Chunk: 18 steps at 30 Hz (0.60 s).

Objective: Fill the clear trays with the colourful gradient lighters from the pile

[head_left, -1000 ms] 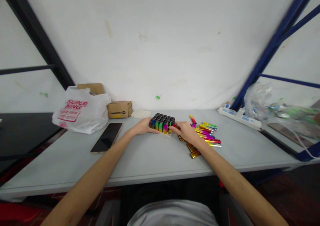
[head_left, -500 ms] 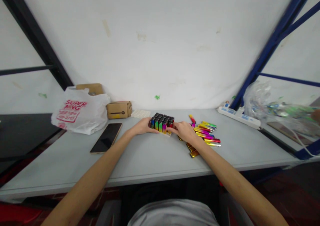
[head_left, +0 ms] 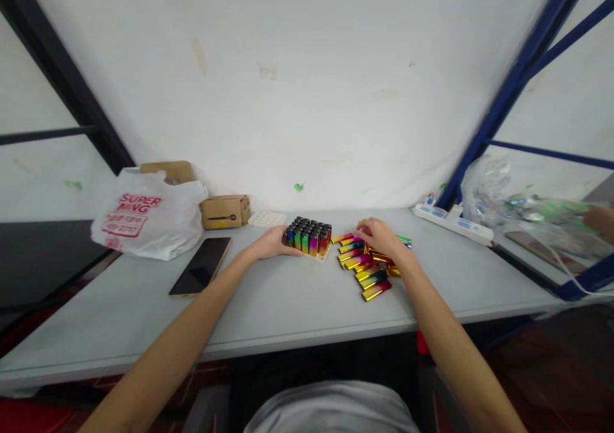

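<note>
Right of the phone (head_left: 200,267), set well back from the front edge of the desk (head_left: 288,308): gripping the left end of the upright lighters (head_left: 313,246) with the left hand (head_left: 270,244), curled around that side. Further toward the right edge, reaching into the loose lighters (head_left: 355,262) with the right hand (head_left: 381,235); cannot tell whether pinching one or only touching. Seemingly at a picking-up step. Next, calls for separating a single piece with a light touch, without disturbing neighbours or tipping the upright lighters.
</note>
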{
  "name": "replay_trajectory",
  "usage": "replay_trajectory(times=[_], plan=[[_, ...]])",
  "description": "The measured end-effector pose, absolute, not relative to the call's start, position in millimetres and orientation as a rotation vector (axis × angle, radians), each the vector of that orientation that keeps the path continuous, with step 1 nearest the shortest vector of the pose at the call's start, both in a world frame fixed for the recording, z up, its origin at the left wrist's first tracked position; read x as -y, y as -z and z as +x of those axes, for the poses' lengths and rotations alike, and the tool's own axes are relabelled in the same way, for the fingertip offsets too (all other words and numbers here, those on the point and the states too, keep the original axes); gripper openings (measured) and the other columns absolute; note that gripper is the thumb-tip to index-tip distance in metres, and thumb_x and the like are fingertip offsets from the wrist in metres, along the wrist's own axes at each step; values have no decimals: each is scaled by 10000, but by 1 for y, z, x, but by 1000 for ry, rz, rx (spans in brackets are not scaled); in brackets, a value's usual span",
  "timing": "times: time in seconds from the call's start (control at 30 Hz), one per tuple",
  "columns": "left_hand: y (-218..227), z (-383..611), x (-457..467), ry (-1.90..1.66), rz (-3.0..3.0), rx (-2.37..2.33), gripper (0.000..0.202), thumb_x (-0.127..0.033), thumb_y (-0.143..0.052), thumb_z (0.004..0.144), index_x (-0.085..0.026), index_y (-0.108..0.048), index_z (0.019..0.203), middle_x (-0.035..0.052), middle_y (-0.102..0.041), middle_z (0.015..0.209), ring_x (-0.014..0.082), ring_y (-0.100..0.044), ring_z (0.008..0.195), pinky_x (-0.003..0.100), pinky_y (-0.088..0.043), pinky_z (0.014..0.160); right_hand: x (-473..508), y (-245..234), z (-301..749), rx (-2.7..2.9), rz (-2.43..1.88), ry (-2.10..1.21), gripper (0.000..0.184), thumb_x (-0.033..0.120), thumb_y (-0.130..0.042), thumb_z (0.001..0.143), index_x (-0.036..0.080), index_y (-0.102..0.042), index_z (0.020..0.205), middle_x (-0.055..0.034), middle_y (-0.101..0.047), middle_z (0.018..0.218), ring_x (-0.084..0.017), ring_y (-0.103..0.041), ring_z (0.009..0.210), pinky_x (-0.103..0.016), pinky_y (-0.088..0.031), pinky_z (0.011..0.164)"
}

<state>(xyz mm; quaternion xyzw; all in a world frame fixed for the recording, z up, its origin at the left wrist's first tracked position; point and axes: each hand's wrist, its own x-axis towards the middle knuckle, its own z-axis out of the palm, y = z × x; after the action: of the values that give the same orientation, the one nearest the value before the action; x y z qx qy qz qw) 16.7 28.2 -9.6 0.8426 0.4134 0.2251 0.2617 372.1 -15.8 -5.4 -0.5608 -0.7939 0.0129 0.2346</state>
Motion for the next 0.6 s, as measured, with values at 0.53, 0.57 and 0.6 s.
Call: replay_trajectory(times=[0.53, 0.57, 0.6], plan=[[9, 16, -28, -609, 2257, -1102, 722, -626, -865, 578, -155, -700, 1100, 43, -755, 979, 282, -671, 897, 351, -535, 768, 21, 3, 384, 2379, -1340, -316, 165, 242, -691, 887, 209, -799, 1008, -107, -732, 1091, -267, -625, 1127, -420, -467, 1054], [10, 16, -29, -611, 2259, -1103, 718, -626, -865, 576, -157, -704, 1094, 39, -754, 965, 277, -669, 882, 348, -535, 762, 21, 3, 383, 2380, -1346, -323, 185, 241, -695, 880, 211, -800, 1030, -109, -734, 1093, -278, -620, 1135, -436, -465, 1059], [11, 16, -29, -608, 2262, -1105, 712, -627, -865, 575, -159, -707, 1087, 36, -752, 953, 273, -667, 869, 346, -534, 755, 20, 3, 382, 2393, -1349, -336, 202, 243, -699, 875, 212, -799, 1048, -109, -737, 1090, -286, -620, 1133, -449, -466, 1058]])
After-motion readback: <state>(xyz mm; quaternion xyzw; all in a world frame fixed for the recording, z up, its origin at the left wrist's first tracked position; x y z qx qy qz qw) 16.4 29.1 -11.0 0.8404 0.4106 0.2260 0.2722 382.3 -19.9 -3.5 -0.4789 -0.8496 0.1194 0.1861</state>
